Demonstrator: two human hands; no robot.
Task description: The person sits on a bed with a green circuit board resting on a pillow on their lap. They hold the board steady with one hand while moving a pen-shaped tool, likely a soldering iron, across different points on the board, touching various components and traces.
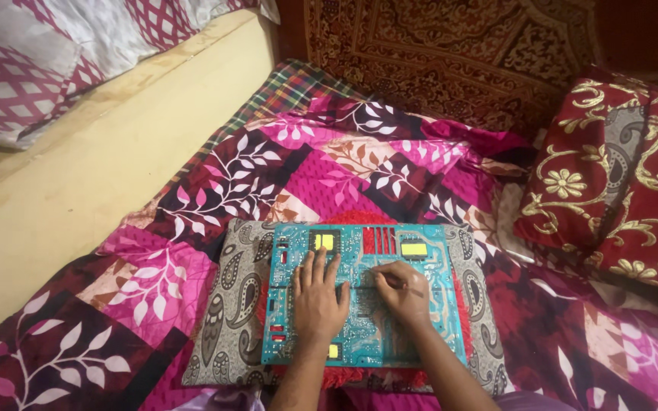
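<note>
A teal circuit board lies flat under both hands, resting on a grey paisley cushion that gives it a soft, level base on the bed. The left hand is spread open, palm down, fingers pressing the board, likely to keep it from sliding. The right hand is curled closed around a thin stick-like tool, its tip pointing left to the board's middle; what kind of tool it is I cannot tell. Beyond the hands spreads a pink leaf-patterned quilt. To the right, well apart, sits a red and gold pillow.
</note>
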